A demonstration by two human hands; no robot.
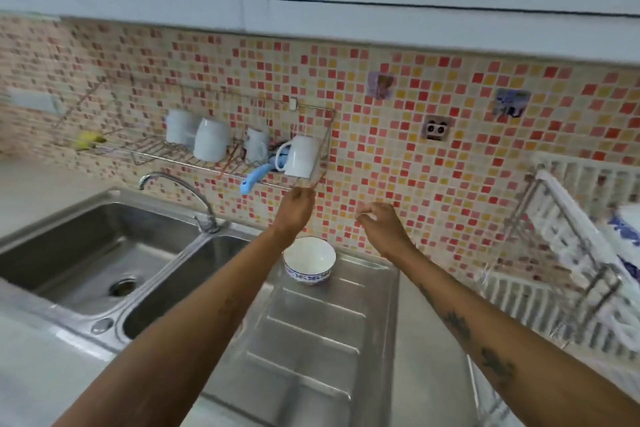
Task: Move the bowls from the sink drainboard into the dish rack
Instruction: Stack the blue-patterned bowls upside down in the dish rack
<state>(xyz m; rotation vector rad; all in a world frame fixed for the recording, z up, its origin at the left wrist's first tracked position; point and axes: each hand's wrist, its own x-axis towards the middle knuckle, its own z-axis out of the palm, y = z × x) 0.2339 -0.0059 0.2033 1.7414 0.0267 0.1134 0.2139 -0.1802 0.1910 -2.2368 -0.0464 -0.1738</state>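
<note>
Left hand (294, 208) and right hand (381, 224) hover above the bowl (309, 260), fingers (371, 211) loosely curled (left's hold unclear).

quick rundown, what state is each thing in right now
bowl: upright, empty, on the drainboard, untouched
left hand: raised by the wall shelf, grip unclear
right hand: raised, loosely curled, holding nothing
tap: no water running
dish rack: holds a blue-patterned dish
mugs: upside down

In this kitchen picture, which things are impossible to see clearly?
Head view: white slatted dish rack, motion-blurred and cut off by the right edge; its contents unclear.
Head view: left hand and right hand, blur hides whether either holds anything.
</note>
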